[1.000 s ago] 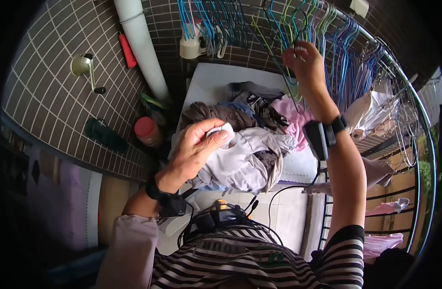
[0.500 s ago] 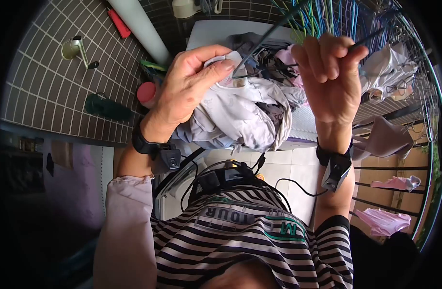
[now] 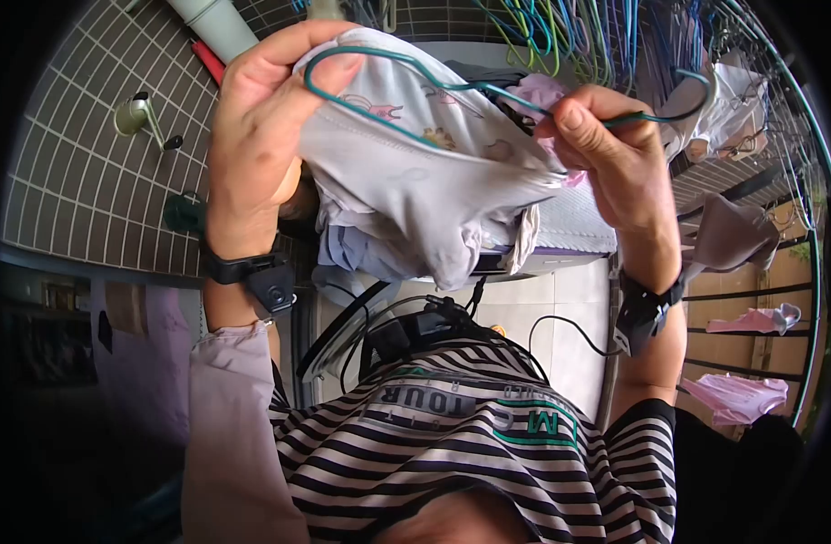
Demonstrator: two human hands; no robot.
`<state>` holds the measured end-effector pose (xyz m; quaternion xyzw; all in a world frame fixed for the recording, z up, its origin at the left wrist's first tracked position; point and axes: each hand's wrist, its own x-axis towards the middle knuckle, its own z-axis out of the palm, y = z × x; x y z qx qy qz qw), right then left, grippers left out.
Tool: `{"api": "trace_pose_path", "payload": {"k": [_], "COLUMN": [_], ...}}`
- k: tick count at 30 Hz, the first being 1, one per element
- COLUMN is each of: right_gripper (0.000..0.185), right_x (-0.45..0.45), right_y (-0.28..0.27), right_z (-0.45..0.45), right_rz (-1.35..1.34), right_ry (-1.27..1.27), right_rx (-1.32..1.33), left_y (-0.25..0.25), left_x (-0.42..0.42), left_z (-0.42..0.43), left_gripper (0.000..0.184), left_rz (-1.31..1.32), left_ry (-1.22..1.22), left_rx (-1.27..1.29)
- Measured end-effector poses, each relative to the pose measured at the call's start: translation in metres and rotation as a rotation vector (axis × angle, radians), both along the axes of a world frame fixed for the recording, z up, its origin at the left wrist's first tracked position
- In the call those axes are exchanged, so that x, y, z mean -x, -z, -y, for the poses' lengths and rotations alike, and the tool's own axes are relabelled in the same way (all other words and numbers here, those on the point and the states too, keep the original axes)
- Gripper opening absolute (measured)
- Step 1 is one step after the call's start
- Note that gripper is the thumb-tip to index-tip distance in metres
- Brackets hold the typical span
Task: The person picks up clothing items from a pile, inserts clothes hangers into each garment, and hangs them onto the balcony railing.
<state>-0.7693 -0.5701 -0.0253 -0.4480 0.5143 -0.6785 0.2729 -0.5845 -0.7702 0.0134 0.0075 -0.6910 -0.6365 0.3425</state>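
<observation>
A white garment (image 3: 415, 186) with small printed figures is stretched between my two hands. My left hand (image 3: 261, 136) pinches its upper left edge, with the thumb by the rounded end of a teal wire hanger (image 3: 370, 116). The hanger lies partly along the garment's opening; its hook points right. My right hand (image 3: 619, 159) is closed on the hanger near the hook's base, thumb and forefinger together. The garment's right edge reaches close to that hand; whether the fingers grip it too, I cannot tell.
Other laundry (image 3: 366, 249) is heaped behind and below the garment on a white surface (image 3: 579, 227). Several coloured hangers (image 3: 542, 36) hang at the back. Pink clothes (image 3: 737, 399) hang by the railing (image 3: 751, 295) at right. A tap (image 3: 139, 116) juts from the tiled wall at left.
Both hands hold the garment and hanger higher and wider apart. The hanger's end has come to my left thumb, and the garment is now spread open along it.
</observation>
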Motion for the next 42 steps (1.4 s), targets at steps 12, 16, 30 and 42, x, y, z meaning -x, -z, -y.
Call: {"api": "trace_pose_path", "payload": {"k": [12, 16, 30, 42], "right_gripper": [0.015, 0.011, 0.027, 0.025], "right_x": [-0.022, -0.025, -0.031, -0.048], "right_y": [-0.035, -0.049, -0.045, 0.018], "right_z": [-0.071, -0.098, -0.19, -0.339], "right_rz": [-0.681, -0.596, -0.586, -0.211], "right_ry": [0.472, 0.669, 0.749, 0.882], "right_rx": [-0.483, -0.436, -0.48, -0.607], "left_y": [0.037, 0.029, 0.021, 0.041], "left_x": [0.067, 0.075, 0.107, 0.142], "left_z": [-0.038, -0.076, -0.15, -0.176], "left_gripper": [0.013, 0.012, 0.033, 0.014], "left_rz": [-0.042, -0.126, -0.077, -0.094], "left_ry": [-0.058, -0.066, 0.357, 0.393], "left_rx": [0.526, 0.889, 0.938, 0.803]}}
